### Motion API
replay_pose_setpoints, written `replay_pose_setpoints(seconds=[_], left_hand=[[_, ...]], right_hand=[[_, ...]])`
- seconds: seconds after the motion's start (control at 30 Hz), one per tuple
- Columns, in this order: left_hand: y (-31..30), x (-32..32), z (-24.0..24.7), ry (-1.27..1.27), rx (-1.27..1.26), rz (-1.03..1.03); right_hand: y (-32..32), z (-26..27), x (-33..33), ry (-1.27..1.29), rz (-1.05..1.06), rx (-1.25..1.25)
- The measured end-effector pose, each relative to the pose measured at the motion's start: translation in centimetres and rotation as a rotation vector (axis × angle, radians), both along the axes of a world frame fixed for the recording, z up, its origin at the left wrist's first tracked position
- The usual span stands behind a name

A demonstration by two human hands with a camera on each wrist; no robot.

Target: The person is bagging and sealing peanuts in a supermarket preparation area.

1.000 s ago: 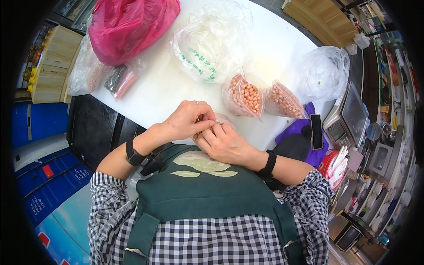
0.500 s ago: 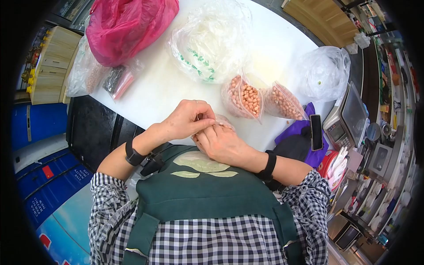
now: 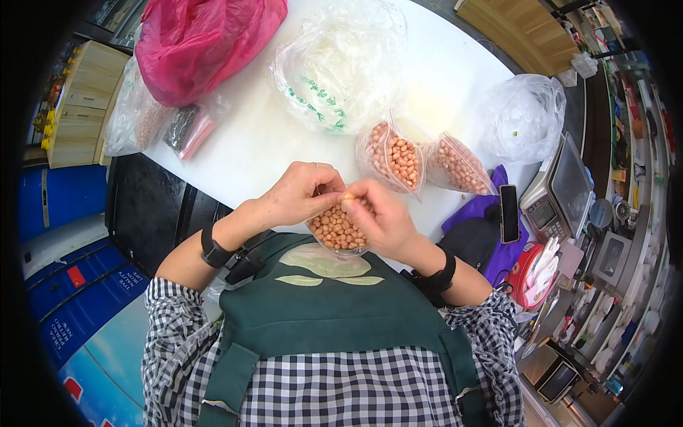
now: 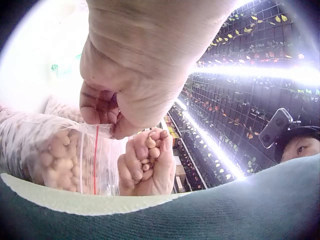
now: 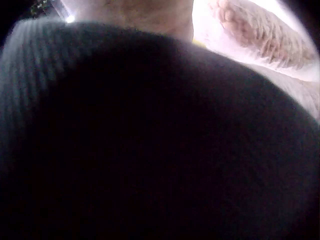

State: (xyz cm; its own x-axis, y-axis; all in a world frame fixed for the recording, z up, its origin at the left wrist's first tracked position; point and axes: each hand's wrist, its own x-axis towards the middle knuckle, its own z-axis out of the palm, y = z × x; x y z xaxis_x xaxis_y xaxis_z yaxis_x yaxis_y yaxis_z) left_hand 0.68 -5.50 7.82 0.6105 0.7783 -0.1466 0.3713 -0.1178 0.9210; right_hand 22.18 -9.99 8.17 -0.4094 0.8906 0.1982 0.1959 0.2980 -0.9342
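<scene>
Close against the apron, a clear zip bag (image 3: pixel 336 231) of peanuts sits with its mouth up. My left hand (image 3: pixel 304 191) pinches the bag's top edge between thumb and fingers, above the red zip line (image 4: pixel 96 160) that shows in the left wrist view. Beside the mouth is my right hand (image 3: pixel 388 220), its fingers curled round a few loose peanuts (image 4: pixel 151 148) in the palm. Dark cloth fills most of the right wrist view.
Two more zip bags of peanuts, one upright (image 3: pixel 395 155) and one leaning (image 3: pixel 459 165), stand ahead on the white table (image 3: pixel 245 153). Behind them lies a big clear plastic bag (image 3: pixel 334 60). A pink bag (image 3: pixel 206 50) is far left; a phone (image 3: pixel 509 213) and scale (image 3: pixel 558 192) are right.
My right hand has lifted from over the bag and turned, baring the peanuts inside. My left hand keeps its place at the bag's edge.
</scene>
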Motion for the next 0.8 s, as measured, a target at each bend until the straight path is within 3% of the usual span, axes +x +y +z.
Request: replay_pose_setpoints(seconds=[0.07, 0.13, 0.17, 0.23, 0.27, 0.33, 0.43, 0.57, 0.8], left_hand=[[0.0, 0.0, 0.5, 0.027, -0.026, -0.008], [-0.1, 0.0, 0.3, 0.02, -0.044, -0.008], [-0.1, 0.0, 0.2, 0.013, -0.062, -0.007], [-0.3, 0.0, -0.2, -0.001, -0.057, -0.002], [-0.3, 0.1, -0.3, -0.015, -0.052, 0.001], [-0.3, 0.3, -0.1, -0.014, -0.072, -0.007], [-0.2, 0.5, 0.3, -0.009, -0.083, -0.019], [-0.2, 0.4, 0.6, 0.002, -0.071, -0.032], [-0.2, 0.2, -0.1, -0.028, 0.056, -0.083]], right_hand=[[0.8, 1.4, 0.9, 0.022, -0.041, -0.12], [2.3, 2.9, 2.2, -0.149, -0.229, 0.092], [3.0, 2.8, 2.8, -0.149, -0.228, 0.092], [4.3, 2.4, 3.6, -0.531, -0.348, 0.268], [4.6, 1.9, 3.6, -0.533, -0.351, 0.266], [4.9, 0.7, 3.4, -0.822, -0.359, 0.255], [5.0, 0.3, 2.5, -1.005, -0.337, 0.218], [5.3, -0.1, 2.4, -0.927, -0.368, 0.28], [5.0, 0.9, 4.5, -0.552, -0.403, 0.329]])
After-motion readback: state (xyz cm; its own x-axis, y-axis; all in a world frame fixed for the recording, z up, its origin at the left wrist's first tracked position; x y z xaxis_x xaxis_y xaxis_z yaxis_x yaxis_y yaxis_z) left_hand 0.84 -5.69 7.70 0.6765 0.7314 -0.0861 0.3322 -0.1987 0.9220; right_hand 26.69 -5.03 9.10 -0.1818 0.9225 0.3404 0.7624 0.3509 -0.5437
